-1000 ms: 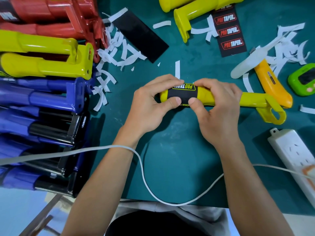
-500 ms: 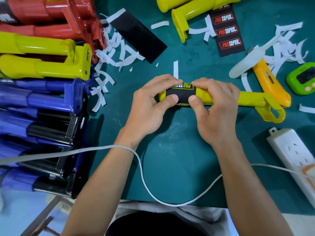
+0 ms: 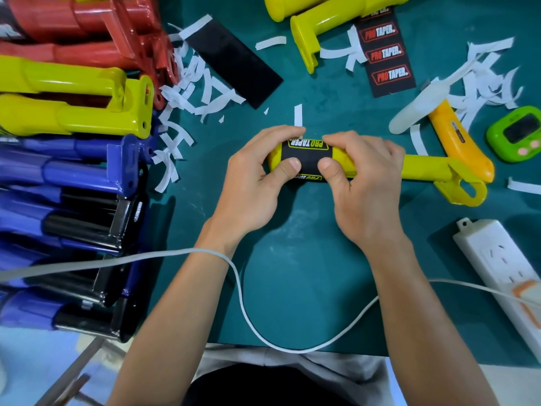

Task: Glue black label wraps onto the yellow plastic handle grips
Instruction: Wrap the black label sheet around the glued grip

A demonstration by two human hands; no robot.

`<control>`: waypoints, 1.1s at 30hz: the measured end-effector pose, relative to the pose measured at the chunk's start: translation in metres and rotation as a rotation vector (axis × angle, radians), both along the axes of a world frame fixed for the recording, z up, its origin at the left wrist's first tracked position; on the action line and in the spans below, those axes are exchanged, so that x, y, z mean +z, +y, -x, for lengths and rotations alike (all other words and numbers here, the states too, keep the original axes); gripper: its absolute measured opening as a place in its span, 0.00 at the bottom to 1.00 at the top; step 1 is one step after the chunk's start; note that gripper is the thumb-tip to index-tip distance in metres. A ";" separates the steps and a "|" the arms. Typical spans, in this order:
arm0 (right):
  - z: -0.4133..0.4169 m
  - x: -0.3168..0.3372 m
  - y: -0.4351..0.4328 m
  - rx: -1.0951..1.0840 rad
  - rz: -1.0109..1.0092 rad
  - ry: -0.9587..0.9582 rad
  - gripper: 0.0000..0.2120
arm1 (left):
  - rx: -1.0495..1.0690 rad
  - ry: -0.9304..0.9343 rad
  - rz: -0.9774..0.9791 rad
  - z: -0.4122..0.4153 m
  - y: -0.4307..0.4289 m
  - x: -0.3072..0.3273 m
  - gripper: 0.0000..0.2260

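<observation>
A yellow plastic handle grip (image 3: 424,168) lies across the green mat, its looped end pointing right. A black label wrap (image 3: 307,158) with yellow "PRO TAPER" lettering circles its left end. My left hand (image 3: 254,183) grips that left end, thumb pressed on the label's near side. My right hand (image 3: 363,183) holds the grip just right of the label, thumb on the label's right edge and fingers curled over the top. A black label sheet with red "PRO TAPER" logos (image 3: 386,54) lies at the back right.
Red, yellow, blue and black grips (image 3: 73,118) are piled along the left. Two more yellow grips (image 3: 328,19) lie at the back. White backing strips (image 3: 199,83) litter the mat. An orange utility knife (image 3: 459,145), green timer (image 3: 518,133), power strip (image 3: 503,268) and white cable (image 3: 240,291) sit nearby.
Both hands have turned the grip slightly, so the yellow lettering on the label now shows in full on top. The thumbs have slid along the label's near side.
</observation>
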State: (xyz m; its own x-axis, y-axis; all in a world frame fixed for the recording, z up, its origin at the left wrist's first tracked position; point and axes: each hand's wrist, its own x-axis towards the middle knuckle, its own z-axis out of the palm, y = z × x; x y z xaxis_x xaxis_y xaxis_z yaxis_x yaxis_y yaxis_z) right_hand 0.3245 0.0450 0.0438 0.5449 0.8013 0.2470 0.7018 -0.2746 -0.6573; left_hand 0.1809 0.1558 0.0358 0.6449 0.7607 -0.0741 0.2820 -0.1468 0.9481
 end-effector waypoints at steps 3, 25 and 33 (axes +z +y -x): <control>0.000 0.001 -0.002 -0.001 -0.023 0.012 0.11 | -0.002 0.000 -0.014 0.000 -0.002 0.000 0.18; -0.002 0.000 0.001 0.000 0.006 0.004 0.10 | -0.146 0.114 -0.175 0.004 0.010 -0.001 0.27; -0.002 0.004 0.000 0.025 0.020 0.025 0.17 | -0.132 0.132 -0.253 0.002 0.011 -0.002 0.28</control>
State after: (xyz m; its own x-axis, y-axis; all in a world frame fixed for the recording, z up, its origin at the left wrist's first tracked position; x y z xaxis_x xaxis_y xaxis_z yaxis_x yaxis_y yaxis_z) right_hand 0.3263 0.0455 0.0479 0.5304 0.8195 0.2170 0.6918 -0.2705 -0.6695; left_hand 0.1787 0.1670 0.0335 0.7368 0.6759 0.0172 0.3628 -0.4167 0.8335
